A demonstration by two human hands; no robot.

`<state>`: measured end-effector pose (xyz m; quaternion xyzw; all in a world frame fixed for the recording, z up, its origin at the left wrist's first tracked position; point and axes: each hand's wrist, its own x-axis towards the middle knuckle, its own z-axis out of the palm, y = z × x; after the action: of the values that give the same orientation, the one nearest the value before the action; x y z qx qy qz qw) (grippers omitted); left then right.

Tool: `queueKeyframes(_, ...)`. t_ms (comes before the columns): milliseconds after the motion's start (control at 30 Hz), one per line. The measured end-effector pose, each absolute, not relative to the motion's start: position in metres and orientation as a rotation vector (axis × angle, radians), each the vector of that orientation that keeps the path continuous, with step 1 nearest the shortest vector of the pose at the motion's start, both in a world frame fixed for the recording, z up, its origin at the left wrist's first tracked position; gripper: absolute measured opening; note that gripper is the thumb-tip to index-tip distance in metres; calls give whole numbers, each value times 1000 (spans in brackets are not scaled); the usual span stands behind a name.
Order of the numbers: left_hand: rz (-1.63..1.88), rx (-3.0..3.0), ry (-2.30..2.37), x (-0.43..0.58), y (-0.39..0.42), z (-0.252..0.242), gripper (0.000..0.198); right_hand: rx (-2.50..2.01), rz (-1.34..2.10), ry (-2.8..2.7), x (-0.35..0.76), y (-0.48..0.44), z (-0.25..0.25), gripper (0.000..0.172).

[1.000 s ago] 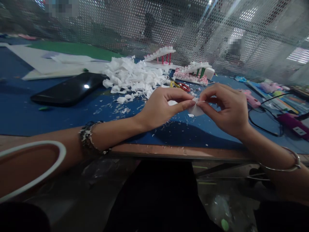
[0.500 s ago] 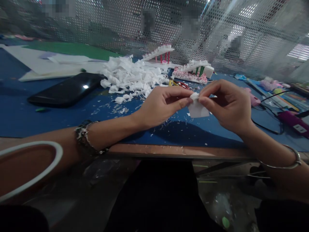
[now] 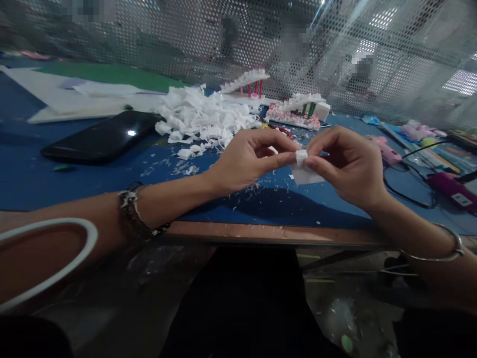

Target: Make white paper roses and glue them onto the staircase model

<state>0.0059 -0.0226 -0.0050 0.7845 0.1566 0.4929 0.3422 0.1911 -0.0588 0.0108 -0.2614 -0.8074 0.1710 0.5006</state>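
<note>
Between the fingertips of both hands is a small piece of white paper [image 3: 301, 157], folded or crumpled where it is pinched. My left hand [image 3: 248, 161] grips its left side with thumb and forefinger. From the other side my right hand [image 3: 348, 164] pinches it the same way. Just below the fingers shows a flat white square [image 3: 307, 175]; whether it joins the pinched piece I cannot tell. Behind my left hand lies a heap of white paper scraps [image 3: 204, 117]. Scissors with red and yellow handles [image 3: 283, 131] are partly hidden behind my fingers.
A black phone [image 3: 100, 139] lies at the left, near white sheets [image 3: 55, 99] and a green sheet [image 3: 112, 74]. Two small stair models [image 3: 298, 112] stand at the back. To the right are a pink glue gun [image 3: 389, 150], black cables and a purple power strip [image 3: 452, 191].
The pinched paper now shows a small upright white fold between the fingertips. My right hand has shifted slightly left; both hands keep their pinch.
</note>
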Motion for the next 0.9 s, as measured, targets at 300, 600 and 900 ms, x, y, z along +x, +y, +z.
queueKeyframes(300, 1477, 2208, 351, 7, -27, -6, 16, -570, 238, -1949, 189, -59, 9, 12)
queueKeyframes(600, 1317, 2144, 323, 6, -31, -3, 15, -560, 359, -1932, 189, -58, 10, 20)
queueKeyframes(900, 1301, 2091, 427, 7, -27, -4, 24, -518, 291, -2060, 196, -57, 10, 34)
